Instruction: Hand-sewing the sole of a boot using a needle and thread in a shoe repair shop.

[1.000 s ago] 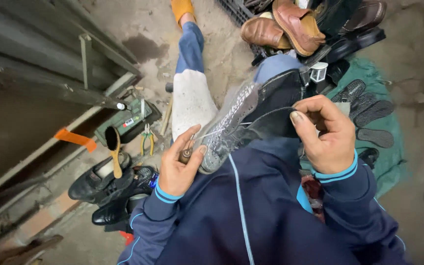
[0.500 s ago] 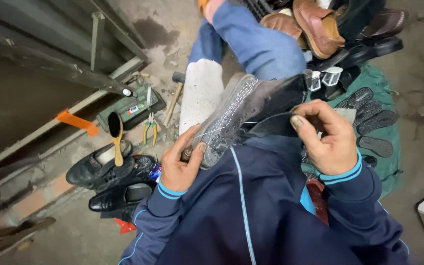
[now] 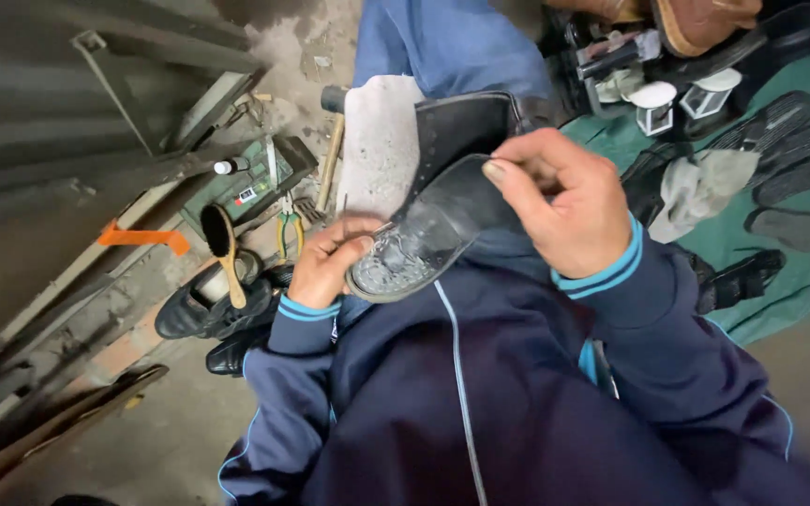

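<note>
**Black boot held sole-up across the lap**

A black boot (image 3: pixel 452 201) is gripped at its toe by the left hand (image 3: pixel 325 262), whose fingers are closed round the worn front of the sole. Just above that grip, the right hand (image 3: pixel 564 201) is closed on the edge of the sole, with something thin apparently pinched between thumb and forefinger; what it is cannot be told. The step in hand is judged to be work along the sole edge, perhaps stitching. A steady hold on the toe is called for next. Left of the grip, a wooden brush (image 3: pixel 225 248) is laid on black shoes (image 3: pixel 201 314).
</note>
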